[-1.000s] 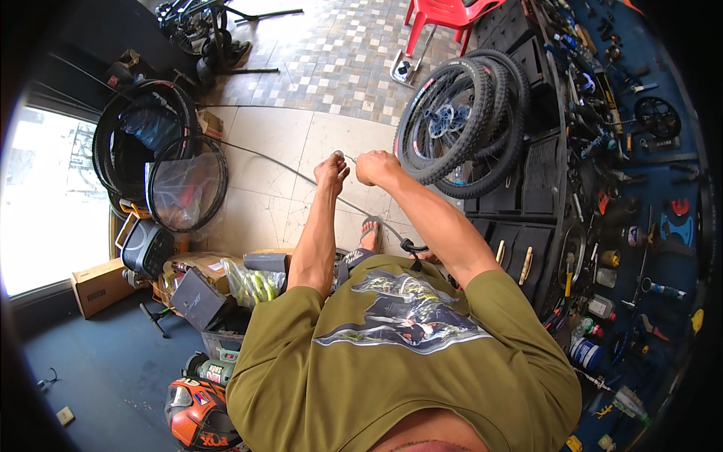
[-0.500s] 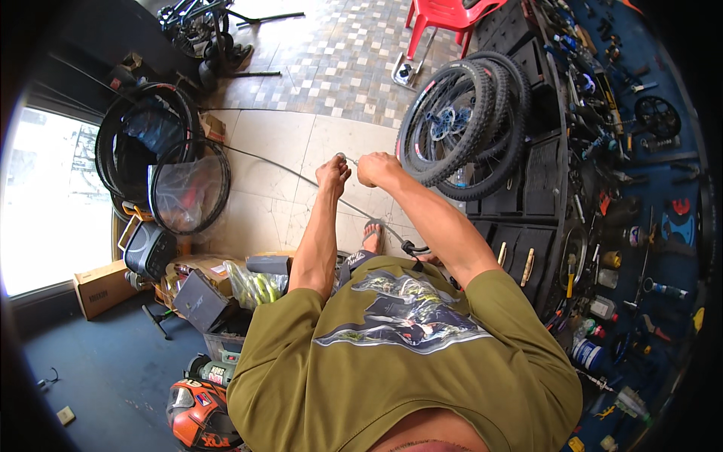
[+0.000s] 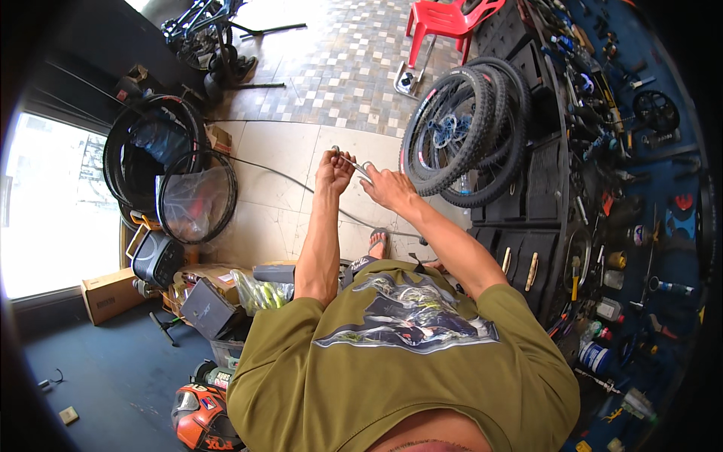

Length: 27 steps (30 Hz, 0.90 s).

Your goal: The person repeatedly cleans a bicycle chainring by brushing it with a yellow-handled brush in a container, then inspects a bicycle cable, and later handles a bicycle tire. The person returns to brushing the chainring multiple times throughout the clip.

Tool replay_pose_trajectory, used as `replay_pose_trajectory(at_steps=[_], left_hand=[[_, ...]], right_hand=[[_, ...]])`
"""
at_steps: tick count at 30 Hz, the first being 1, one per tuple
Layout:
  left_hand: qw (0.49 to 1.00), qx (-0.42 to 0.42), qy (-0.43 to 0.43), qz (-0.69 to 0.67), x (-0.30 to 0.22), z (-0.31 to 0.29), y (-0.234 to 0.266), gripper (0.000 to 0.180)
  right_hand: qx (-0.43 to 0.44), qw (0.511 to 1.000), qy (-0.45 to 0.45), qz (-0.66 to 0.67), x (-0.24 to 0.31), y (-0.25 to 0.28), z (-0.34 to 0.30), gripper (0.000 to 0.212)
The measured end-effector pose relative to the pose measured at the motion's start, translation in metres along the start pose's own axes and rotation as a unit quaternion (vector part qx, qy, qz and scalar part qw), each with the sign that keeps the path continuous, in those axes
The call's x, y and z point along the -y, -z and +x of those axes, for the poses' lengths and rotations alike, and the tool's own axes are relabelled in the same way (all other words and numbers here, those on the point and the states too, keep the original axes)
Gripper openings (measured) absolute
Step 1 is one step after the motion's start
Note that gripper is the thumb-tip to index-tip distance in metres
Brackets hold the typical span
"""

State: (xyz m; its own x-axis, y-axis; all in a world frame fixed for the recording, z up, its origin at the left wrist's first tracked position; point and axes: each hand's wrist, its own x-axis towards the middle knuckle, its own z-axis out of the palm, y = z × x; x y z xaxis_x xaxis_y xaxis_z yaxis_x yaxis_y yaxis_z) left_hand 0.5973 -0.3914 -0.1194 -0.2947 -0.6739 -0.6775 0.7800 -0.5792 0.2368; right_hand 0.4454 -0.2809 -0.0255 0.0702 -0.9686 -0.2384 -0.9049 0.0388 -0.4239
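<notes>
Out in front of me, over the pale tiles, my left hand [image 3: 331,175] is closed round a small round metal part [image 3: 336,149], pinched near the fingertips. Most of that part is covered by the fingers, and its kind is too small to tell. My right hand [image 3: 390,188], just to the right, grips a slim silver metal tool [image 3: 357,165]. The tool slants up and left, its far end meeting the part in my left hand. Below both hands a dark hose [image 3: 282,175] runs across the floor.
Mountain bike wheels [image 3: 459,124] lean against black drawers on the right, below a blue wall of tools [image 3: 663,226]. A red plastic chair [image 3: 444,26] stands at the far side. Tyres and rims [image 3: 197,197], boxes [image 3: 113,294] and an orange helmet [image 3: 207,418] are to the left.
My right hand has drawn back toward me and turned, its fingers loosening from a fist, so more of the silver tool shows. My left hand has stayed nearly in place.
</notes>
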Motion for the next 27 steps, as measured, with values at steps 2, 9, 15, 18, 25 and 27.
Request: replay_pose_trajectory(at_steps=[2,9,15,18,25,27], left_hand=[[0.999,0.033,0.006,-0.035,-0.004,-0.002,-0.006,0.015],[0.998,0.033,-0.017,-0.054,-0.002,-0.007,-0.022,0.016],[0.996,0.058,-0.021,-0.067,-0.007,-0.003,-0.016,0.018],[0.997,0.047,-0.009,-0.065,-0.007,-0.005,-0.021,0.017],[0.997,0.044,-0.008,-0.067,-0.008,-0.007,-0.023,0.018],[0.997,0.045,-0.009,-0.068,-0.008,-0.008,-0.023,0.018]], right_hand=[[-0.014,1.000,0.001,0.006,0.000,0.003,-0.005,0.035],[-0.048,0.999,-0.003,0.011,0.004,0.013,-0.004,0.029],[-0.060,0.998,0.016,-0.005,0.002,0.016,0.000,0.029],[-0.059,0.998,0.018,-0.008,0.001,0.017,0.002,0.029],[-0.053,0.998,0.018,-0.016,0.001,0.021,0.005,0.030],[-0.053,0.998,0.019,-0.016,0.001,0.021,0.006,0.030]])
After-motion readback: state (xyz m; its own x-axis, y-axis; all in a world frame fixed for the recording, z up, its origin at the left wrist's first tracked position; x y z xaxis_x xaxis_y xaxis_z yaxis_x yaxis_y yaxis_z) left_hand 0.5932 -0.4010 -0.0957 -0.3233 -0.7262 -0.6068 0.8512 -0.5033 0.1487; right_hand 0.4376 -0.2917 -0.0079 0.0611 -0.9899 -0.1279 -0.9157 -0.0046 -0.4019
